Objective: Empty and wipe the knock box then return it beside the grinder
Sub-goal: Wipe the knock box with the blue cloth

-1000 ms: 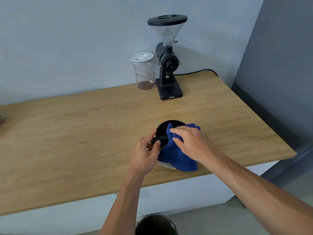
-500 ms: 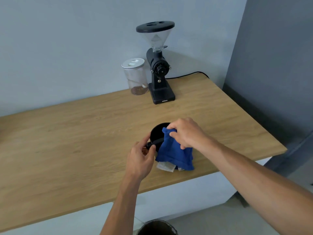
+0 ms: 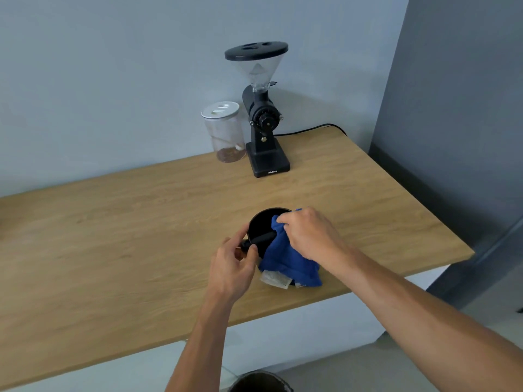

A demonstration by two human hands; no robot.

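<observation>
A round black knock box [image 3: 261, 225] stands on the wooden table [image 3: 113, 236] near its front edge, its knock bar running across the opening. My left hand [image 3: 230, 267] pinches the left end of that bar and the rim. My right hand [image 3: 307, 233] grips a blue cloth [image 3: 285, 261] and presses its upper part into the box on the right side. The rest of the cloth hangs over the rim onto the table. The black grinder [image 3: 263, 120] with a clear hopper stands at the back against the wall.
A clear jar with a white lid [image 3: 225, 131] stands left of the grinder, with a little brown matter at its bottom. A black cable [image 3: 311, 129] runs from the grinder along the wall. A dark bin [image 3: 260, 381] sits on the floor below the table's front edge.
My right hand has shifted with the cloth from the box's near side to its far right rim. My left hand keeps its hold on the bar end. The camera view has swung slightly.
</observation>
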